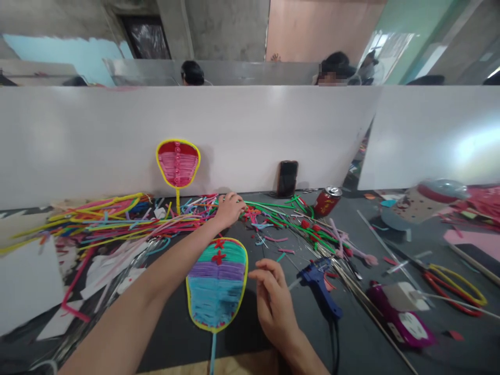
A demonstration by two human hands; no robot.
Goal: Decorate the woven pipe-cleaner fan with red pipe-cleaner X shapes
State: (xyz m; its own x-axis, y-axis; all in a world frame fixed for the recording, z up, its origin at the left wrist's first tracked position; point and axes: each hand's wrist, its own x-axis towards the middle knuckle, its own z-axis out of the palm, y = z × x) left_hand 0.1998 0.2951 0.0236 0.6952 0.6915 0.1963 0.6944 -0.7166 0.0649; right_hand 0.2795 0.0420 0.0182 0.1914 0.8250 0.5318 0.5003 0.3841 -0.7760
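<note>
fan (pixel 219 299) lies face up on the worktop (pixel 167 325), near the centre, light-blue handle (pixel 213 351) pointing near; this placement presumably keeps the decorated face accessible to both hands. left hand (pixel 231 209) extends to the far heap of coloured stems (pixel 199 208), forearm (pixel 172 276) crossing above the fan's far left portion; its fingers bend downward, and whether the grip has hold of a piece cannot be told. right hand (pixel 275 302) is just beside the fan's right edge, grip loosely curled and partly open, nothing visible in it; contact with the yellow rim (pixel 247 260) cannot be confirmed. glue gun (pixel 322 289) lies to the right of that hand, probably for short reach. fan appearance: green, purple and blue bands, far to near; two red flower shapes (pixel 219 258) at the far end.
</note>
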